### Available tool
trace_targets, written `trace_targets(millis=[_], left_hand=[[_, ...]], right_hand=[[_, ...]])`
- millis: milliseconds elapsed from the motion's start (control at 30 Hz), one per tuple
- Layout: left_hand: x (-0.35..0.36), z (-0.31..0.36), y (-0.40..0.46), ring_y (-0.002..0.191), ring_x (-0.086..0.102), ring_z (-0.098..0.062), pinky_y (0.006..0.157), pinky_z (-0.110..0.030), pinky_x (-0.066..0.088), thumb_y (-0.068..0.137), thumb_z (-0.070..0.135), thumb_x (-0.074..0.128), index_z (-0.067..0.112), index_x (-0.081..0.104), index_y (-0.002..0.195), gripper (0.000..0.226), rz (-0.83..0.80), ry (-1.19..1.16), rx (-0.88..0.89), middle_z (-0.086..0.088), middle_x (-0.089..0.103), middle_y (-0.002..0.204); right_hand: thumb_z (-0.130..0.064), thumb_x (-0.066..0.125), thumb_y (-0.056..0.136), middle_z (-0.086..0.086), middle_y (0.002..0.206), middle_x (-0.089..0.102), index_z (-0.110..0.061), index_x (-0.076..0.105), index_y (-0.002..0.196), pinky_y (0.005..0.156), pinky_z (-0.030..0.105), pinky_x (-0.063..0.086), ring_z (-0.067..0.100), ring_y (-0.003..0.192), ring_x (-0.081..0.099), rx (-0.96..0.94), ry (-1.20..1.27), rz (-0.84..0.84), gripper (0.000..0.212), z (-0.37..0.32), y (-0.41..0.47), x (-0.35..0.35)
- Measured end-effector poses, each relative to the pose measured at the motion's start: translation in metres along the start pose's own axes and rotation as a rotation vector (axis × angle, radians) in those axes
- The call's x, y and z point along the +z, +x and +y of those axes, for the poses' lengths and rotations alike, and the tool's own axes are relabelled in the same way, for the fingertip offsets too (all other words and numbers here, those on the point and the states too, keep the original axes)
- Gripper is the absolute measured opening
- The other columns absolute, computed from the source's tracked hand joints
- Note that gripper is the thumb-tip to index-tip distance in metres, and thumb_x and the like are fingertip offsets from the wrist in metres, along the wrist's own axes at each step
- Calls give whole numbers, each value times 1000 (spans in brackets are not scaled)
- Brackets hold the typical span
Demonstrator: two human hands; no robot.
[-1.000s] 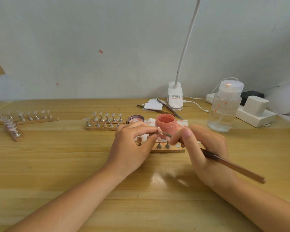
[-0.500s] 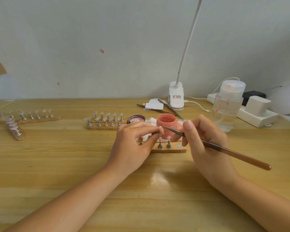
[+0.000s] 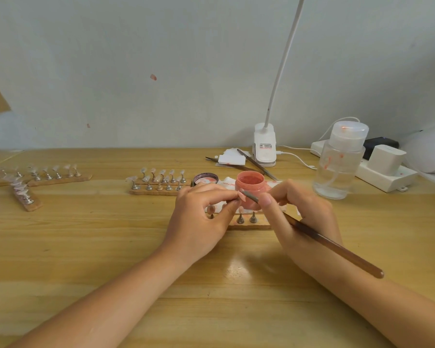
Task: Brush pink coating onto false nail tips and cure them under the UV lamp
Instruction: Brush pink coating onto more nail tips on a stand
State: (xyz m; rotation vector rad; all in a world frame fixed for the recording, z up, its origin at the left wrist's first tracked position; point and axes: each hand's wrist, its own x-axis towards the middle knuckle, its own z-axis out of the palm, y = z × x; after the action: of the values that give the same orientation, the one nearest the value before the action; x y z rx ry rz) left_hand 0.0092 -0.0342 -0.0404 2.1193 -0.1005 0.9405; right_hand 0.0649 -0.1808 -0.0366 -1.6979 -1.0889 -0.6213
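1. Left hand (image 3: 201, 217): pinches one false nail tip (image 3: 241, 195) between thumb and forefinger, raised above the tabletop (image 3: 111, 247), just in front of the open pink jar (image 3: 250, 187).
2. Right hand (image 3: 301, 214): grips the brush (image 3: 332, 243) like a pen, fingers curled round the shaft; bristle end laid against the held tip.
3. Step in hand, as judged: spreading pink coating over the held tip.
   - Brace both wrists on the tabletop to steady the stroke.
   - Draw the bristles along the length of the tip, light pressure, thin even film.
   - Keep the coating off the pinching fingertips.
   - Reload from the jar only when the stroke runs dry.
4. Once coated, seat the tip on the near wooden rack (image 3: 249, 223), where two metal stands (image 3: 246, 218) show between the hands.
5. Further racks of tips: one behind the left hand (image 3: 158, 184), more at far left (image 3: 35, 178).
6. Curing not yet begun. Which item serves as the UV lamp cannot be told; a white clip lamp (image 3: 264, 146) stands at the rear.
7. Writing: small label on the clip lamp base, too small to read. Clear pump bottle (image 3: 339, 164) shows pink smears, no legible text.
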Motion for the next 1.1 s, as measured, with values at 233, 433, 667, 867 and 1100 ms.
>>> trace_targets(millis=[233, 433, 667, 867, 1100], left_hand=[[1, -3, 0, 88, 50, 19, 93, -48, 39, 75, 24, 60, 37, 64, 86, 17, 10, 12, 5, 34, 58, 76], [0, -2, 1, 86, 57, 6, 86, -49, 43, 75, 23, 64, 31, 68, 86, 14, 0, -8, 51, 29, 62, 80], [0, 1, 0, 82, 56, 4, 85, -28, 39, 74, 24, 65, 38, 59, 102, 32, -12, 20, 88, 26, 64, 91], [0, 2, -2, 84, 55, 6, 84, -39, 39, 72, 25, 65, 43, 56, 103, 37, -36, 15, 69, 32, 63, 83], [-1, 4, -2, 85, 55, 6, 87, -38, 37, 72, 30, 66, 40, 67, 91, 21, -59, 19, 73, 23, 65, 91]], right_hand=[[-23, 43, 91, -8, 61, 59, -21, 59, 69, 57, 9, 39, 1, 58, 55, -15, 122, 4, 27, -2, -1, -8], [-42, 36, 94, -10, 79, 68, -27, 60, 86, 60, 15, 48, 1, 67, 64, 97, 243, 65, 30, -5, 1, -4], [-37, 74, 71, -12, 95, 67, -41, 51, 89, 81, 19, 46, 3, 96, 62, 103, 16, -68, 30, -1, 1, -3], [-21, 75, 71, -15, 98, 66, -36, 53, 86, 88, 24, 46, 3, 103, 60, 44, 39, -114, 31, 1, 1, -1], [-15, 76, 74, -9, 90, 68, -36, 50, 87, 85, 25, 49, 8, 92, 64, 28, 13, -79, 36, 1, 2, -1]])
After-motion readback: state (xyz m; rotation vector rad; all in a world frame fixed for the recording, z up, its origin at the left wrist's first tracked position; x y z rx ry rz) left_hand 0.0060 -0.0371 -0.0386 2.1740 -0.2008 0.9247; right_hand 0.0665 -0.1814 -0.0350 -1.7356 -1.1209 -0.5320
